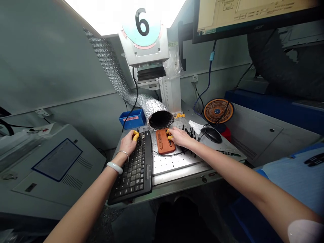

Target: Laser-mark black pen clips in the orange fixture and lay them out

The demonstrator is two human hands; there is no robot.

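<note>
My left hand (129, 142), with yellow finger cots on its fingertips, rests on the upper left corner of a black keyboard (134, 168). A bangle and a pale bracelet circle that wrist. My right hand (177, 136), also wearing yellow finger cots, has its fingertips at the upper right edge of an orange-brown phone case (163, 143). The case lies flat on a perforated metal plate (172, 162). Several slim black pieces (189, 134) stand in a row just past my right hand, partly hidden by it.
A laser marking head (143, 44) labelled 6 stands above the plate. A foil duct (158, 113) ends beside a blue bin (132, 118). To the right are a black mouse (211, 135), an orange fan (218, 111) and a monitor (253, 17).
</note>
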